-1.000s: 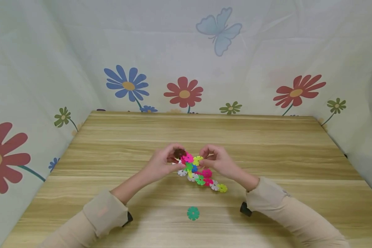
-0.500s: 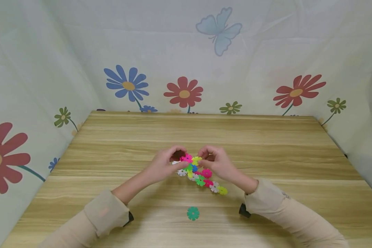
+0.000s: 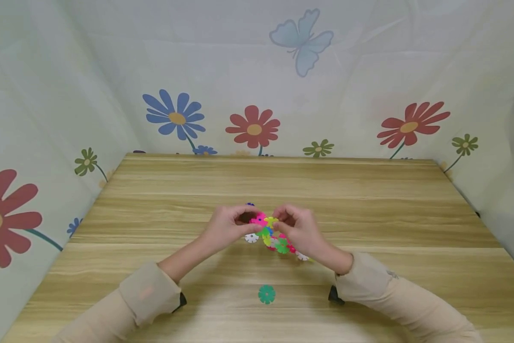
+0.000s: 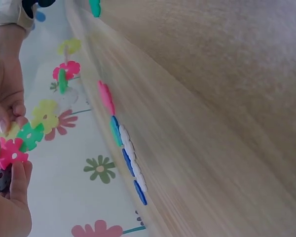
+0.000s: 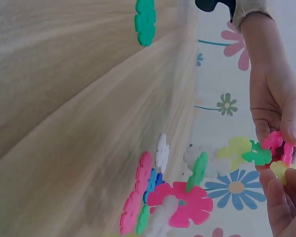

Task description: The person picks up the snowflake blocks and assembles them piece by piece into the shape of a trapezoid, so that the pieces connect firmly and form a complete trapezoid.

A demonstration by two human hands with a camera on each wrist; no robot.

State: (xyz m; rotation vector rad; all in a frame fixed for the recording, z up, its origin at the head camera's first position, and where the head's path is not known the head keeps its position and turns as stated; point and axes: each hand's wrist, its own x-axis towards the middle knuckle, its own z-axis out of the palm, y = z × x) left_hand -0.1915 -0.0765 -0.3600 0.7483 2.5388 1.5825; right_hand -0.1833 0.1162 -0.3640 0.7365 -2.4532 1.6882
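In the head view my left hand [image 3: 226, 227] grips a pink snowflake disc [image 3: 259, 220] of a joined cluster. A dark brown disc [image 4: 1, 178] sits inside its curled fingers in the left wrist view. My right hand [image 3: 301, 231] pinches a yellow disc [image 3: 271, 222] against the pink one; the fingers hide whether their slots are engaged. From the cluster trails a chain of notched discs, with a green disc [image 3: 282, 246] and a white disc [image 3: 302, 256] showing. The right hand partly covers the chain.
A loose teal-green disc [image 3: 267, 294] lies on the wooden table [image 3: 175, 181] nearer to me. Several blue, white and pink discs [image 4: 106, 98] are low against the tabletop behind the held cluster. A flower-printed cloth [image 3: 347, 95] surrounds the table.
My left hand has shifted slightly right, and its fingers now cover the brown disc in the head view. The right hand has dipped over the chain's end. A blue disc shows behind the left hand.
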